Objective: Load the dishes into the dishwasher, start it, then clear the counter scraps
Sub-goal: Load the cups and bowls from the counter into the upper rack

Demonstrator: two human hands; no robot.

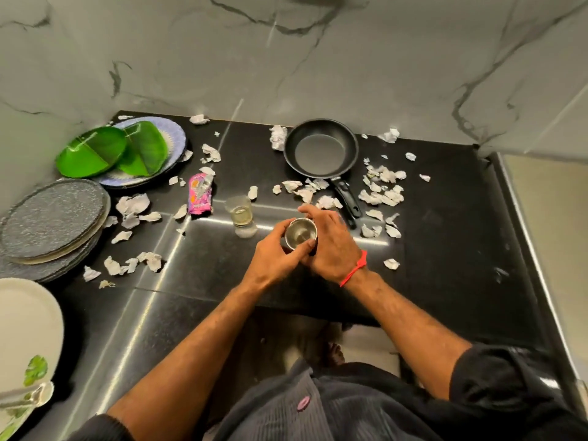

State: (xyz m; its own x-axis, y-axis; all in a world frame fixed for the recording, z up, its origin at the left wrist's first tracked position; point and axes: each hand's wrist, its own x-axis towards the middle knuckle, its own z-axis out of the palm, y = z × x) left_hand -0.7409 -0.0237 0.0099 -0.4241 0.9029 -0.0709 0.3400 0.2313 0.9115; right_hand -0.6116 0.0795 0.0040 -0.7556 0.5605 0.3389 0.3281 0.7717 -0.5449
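Steel cup [300,237] at frame centre, held above black counter [445,249], mouth up. Left hand [276,253] wraps cup from 8 o'clock, fingers curled round its wall. Right hand [331,240] closes on it from 3 o'clock, fingers over far rim; red thread [354,268] on that wrist. Both grips closed on cup.

Clear glass [240,214] just beside cup at 10 o'clock, apart from hands. Black pan [321,149] at 1 o'clock, handle pointing toward right hand, near but not touching. Pink wrapper [199,194] at 10 o'clock, past glass.

Paper scraps [381,189] litter counter, thickest at 2 o'clock by pan handle; more at 9 o'clock.

Left edge crowded: green plates [92,151] at 10 o'clock, grey plate stack [52,221] at 9, white plate [28,319] at 7. Open room: counter at 3–4 o'clock, to right edge, mostly bare. Near counter edge directly under forearms.
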